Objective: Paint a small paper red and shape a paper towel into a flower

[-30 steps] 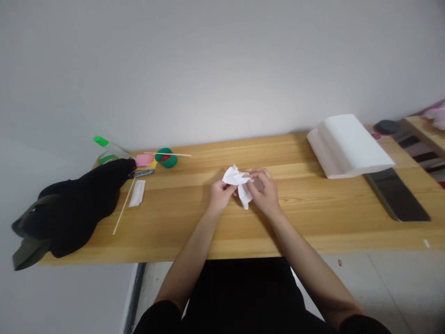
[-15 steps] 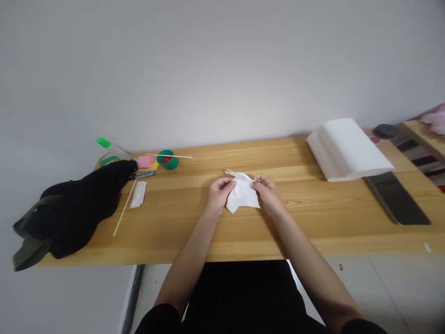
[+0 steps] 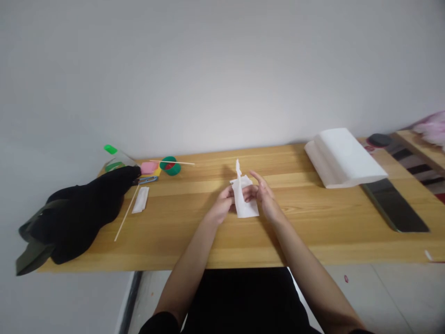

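Note:
A piece of white tissue paper (image 3: 244,202) is held upright over the middle of the wooden table (image 3: 194,232), with a thin twisted tip sticking up. My left hand (image 3: 221,207) pinches its left edge. On the paper's right side my right hand (image 3: 264,197) touches it, fingers partly stretched forward.
A black garment (image 3: 76,211) lies at the table's left end. Near it are a thin wooden stick (image 3: 125,212), a small white packet (image 3: 141,200), a green tape roll (image 3: 170,165) and pink notes (image 3: 149,167). A white paper stack (image 3: 342,157) and a dark slab (image 3: 394,204) lie right.
The tissue was crumpled, then spread flat between both hands; now it is folded narrower and stands upright with a pointed tip. The view has shifted slightly downward.

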